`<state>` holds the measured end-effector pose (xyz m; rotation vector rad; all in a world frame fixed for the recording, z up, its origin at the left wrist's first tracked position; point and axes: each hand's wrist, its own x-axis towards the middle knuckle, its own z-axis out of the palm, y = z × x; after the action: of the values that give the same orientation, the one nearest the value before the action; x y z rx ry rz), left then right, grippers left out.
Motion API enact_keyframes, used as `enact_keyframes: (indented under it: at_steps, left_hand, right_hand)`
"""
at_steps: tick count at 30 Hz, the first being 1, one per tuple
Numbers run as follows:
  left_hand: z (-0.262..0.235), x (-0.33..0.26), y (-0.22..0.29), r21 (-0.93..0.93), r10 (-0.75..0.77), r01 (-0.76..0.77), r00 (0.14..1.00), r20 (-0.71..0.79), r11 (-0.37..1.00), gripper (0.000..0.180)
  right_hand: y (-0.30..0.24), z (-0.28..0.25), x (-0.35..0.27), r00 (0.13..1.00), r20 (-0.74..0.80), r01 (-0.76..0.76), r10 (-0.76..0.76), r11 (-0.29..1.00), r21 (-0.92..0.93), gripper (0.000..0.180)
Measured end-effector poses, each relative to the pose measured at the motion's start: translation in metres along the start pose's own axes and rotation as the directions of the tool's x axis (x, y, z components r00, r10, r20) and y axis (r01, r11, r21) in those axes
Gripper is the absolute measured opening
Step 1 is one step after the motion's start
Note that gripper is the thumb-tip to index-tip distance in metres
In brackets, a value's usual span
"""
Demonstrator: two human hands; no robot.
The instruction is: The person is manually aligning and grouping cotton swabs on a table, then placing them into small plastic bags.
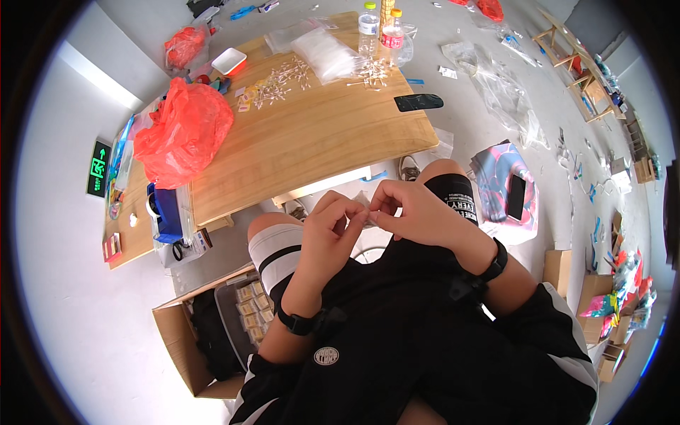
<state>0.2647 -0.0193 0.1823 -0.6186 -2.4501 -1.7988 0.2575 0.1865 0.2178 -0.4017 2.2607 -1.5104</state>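
Over my lap, my left hand [331, 230] and my right hand [411, 211] meet fingertip to fingertip. Thumb and forefinger are pinched on each side. Whatever lies between the fingertips is too small and too covered to name. Beyond them, on the wooden table [319, 134], loose cotton swabs [273, 88] are scattered, with another group of cotton swabs [372, 73] by the bottles. A stack of clear plastic bags [322, 53] lies between the two groups.
A red plastic bag [185, 131] sits at the table's left, near a white-and-red tray [229, 61]. Two bottles [368, 28] stand at the far edge; a black flat piece [419, 102] overhangs the right edge. A cardboard box [173, 340] holds small packs; a phone [517, 197] lies right.
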Motion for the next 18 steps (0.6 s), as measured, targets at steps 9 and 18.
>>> enact_keyframes:
  at_steps: [9,18]
  left_hand:
    - [-0.0006,0.0010,0.0013,0.034,-0.012,0.012,1.000,-0.010,0.999,0.006]
    - [0.0013,0.0019,-0.0034,-0.014,-0.095,0.094,0.992,-0.080,0.995,0.009]
  right_hand:
    - [-0.0006,-0.0010,0.0017,0.995,0.022,-0.098,0.096,0.990,0.102,0.017]
    - [-0.0024,-0.0020,0.0041,0.998,-0.011,-0.064,0.066,0.991,0.116,0.011]
